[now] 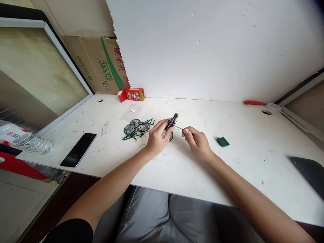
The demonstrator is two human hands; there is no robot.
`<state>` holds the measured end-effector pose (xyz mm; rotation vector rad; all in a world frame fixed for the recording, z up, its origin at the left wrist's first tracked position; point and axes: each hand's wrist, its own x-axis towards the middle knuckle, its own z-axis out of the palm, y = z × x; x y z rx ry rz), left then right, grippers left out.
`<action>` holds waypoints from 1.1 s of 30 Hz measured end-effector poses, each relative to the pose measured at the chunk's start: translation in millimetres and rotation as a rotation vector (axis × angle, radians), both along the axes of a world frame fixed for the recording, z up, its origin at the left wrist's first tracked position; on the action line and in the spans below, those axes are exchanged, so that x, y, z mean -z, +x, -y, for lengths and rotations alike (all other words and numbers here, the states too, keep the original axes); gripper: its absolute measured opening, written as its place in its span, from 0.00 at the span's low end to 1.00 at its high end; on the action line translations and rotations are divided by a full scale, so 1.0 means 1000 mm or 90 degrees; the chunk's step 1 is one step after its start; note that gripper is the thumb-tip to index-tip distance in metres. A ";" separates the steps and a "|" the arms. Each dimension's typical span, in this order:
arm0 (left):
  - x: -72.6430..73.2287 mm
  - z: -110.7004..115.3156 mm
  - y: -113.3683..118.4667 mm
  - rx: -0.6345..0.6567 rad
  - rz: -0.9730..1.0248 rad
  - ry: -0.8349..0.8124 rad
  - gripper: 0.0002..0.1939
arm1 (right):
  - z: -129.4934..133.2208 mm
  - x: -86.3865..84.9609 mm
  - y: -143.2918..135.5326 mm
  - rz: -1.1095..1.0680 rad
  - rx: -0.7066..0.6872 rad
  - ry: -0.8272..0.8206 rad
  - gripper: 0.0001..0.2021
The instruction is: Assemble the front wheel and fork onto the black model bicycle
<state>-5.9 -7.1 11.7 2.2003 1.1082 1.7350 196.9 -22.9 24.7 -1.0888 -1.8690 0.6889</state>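
Above the white table, my left hand (pixel 158 136) is closed around a small black model part (pixel 172 122), seemingly from a model bicycle. A little spoked wheel (pixel 170 136) shows below those fingers. My right hand (pixel 196 140) pinches a thin dark rod, like a small screwdriver (pixel 179 128), whose tip points at the black part. Most of its handle is hidden in the fingers. Left of my hands, green model bicycle parts (pixel 136 129) with spoked wheels lie in a cluster. A small dark green piece (pixel 222 141) rests on the table to the right.
A phone (pixel 79 149) and a plastic bottle (pixel 27 138) are at the left. Toward the back stand a red box (pixel 135 94) and a cardboard box (pixel 98 64), near a clear bag (pixel 130 112). A red object (pixel 254 102) and a black flat object (pixel 308 170) lie right.
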 end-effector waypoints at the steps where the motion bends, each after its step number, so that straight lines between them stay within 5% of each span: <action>1: 0.000 0.000 0.000 0.003 0.003 0.005 0.12 | 0.001 0.000 0.000 -0.005 -0.001 -0.007 0.22; 16: 0.002 0.000 0.001 0.014 0.026 0.059 0.12 | 0.008 -0.006 -0.018 -0.255 -0.057 -0.232 0.28; 24: 0.003 0.000 0.003 0.003 0.008 0.048 0.13 | 0.010 0.000 -0.015 -0.277 -0.065 -0.161 0.23; 33: 0.004 -0.001 0.001 0.025 0.035 0.020 0.13 | 0.007 0.001 -0.008 -0.143 -0.017 -0.126 0.24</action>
